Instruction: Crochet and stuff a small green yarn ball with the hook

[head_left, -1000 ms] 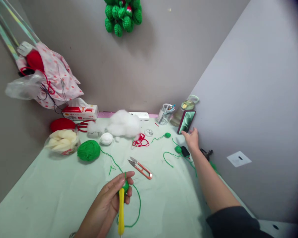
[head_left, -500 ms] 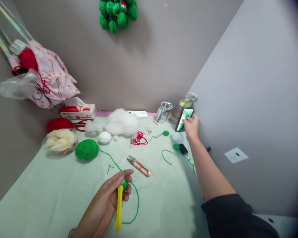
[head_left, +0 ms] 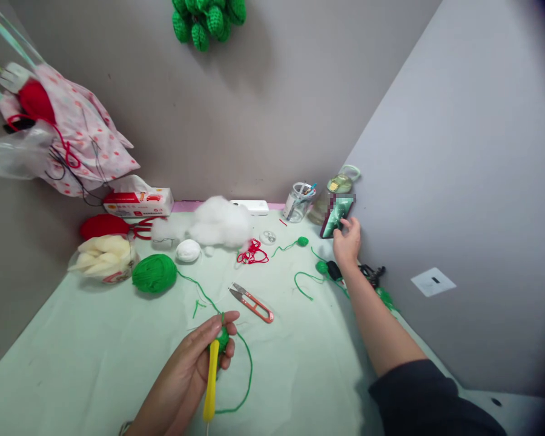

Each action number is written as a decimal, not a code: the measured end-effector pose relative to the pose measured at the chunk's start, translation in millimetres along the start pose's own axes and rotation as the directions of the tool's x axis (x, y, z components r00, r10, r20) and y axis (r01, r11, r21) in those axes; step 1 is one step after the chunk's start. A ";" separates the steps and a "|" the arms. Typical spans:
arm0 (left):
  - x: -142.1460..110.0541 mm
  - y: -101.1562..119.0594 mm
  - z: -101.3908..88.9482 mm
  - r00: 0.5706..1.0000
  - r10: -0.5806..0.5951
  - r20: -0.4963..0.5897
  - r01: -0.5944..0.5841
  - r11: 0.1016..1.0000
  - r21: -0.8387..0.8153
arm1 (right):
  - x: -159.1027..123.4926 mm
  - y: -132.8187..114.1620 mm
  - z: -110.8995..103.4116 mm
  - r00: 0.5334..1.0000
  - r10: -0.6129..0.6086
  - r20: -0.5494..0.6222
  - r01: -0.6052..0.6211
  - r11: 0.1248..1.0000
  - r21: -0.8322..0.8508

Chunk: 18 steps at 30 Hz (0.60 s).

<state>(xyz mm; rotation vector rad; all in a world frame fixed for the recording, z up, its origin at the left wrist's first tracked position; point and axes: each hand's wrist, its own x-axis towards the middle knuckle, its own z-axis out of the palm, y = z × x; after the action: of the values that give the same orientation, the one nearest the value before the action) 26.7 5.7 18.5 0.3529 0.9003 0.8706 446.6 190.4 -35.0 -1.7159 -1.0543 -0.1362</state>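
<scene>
My left hand [head_left: 195, 360] is closed round a yellow-handled crochet hook [head_left: 210, 383] and a small green crochet piece [head_left: 223, 340], low over the pale green table [head_left: 72, 357]. A green strand runs from the piece back to a green yarn ball [head_left: 154, 273]. My right hand [head_left: 346, 242] reaches to the far right corner and touches a phone [head_left: 337, 215] that leans against the grey wall; its fingers are on the phone's lower edge. Orange thread snips [head_left: 251, 303] lie between the two hands.
White stuffing [head_left: 218, 221], a white ball [head_left: 188, 250], red thread [head_left: 252, 254], a glass jar [head_left: 298, 201], a bottle [head_left: 333, 188], a tissue box [head_left: 138, 203], red yarn [head_left: 103, 226], a bag of cream yarn [head_left: 101, 258] and small green pieces [head_left: 322, 267] crowd the table's back. Green crochet balls [head_left: 205, 19] hang on the wall.
My right hand went up to the leaning phone and now rests at its lower edge. My left hand keeps the hook and green piece, nearly still. The view drifted slightly.
</scene>
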 end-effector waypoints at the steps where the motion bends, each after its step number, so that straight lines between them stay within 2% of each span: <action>1: 0.7 -0.3 0.0 1.000 0.002 0.001 -0.002 1.000 -0.002 | 1.8 -1.4 1.0 1.000 -0.010 0.003 0.010 1.000 -0.005; 7: 3.1 -1.3 -1.4 1.000 0.001 0.000 -0.001 1.000 0.003 | 9.9 -4.6 7.6 0.999 -0.030 0.036 0.031 0.999 -0.027; 18: 1.1 -1.6 -2.3 1.000 -0.002 0.009 0.002 1.000 -0.001 | 4.6 -1.1 7.4 0.997 0.046 0.059 -0.043 0.998 -0.040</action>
<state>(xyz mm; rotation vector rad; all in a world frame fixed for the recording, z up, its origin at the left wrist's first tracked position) 26.0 5.4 15.5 0.3552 0.8914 0.8671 445.7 199.2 -34.8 -1.7870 -1.0624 -0.0781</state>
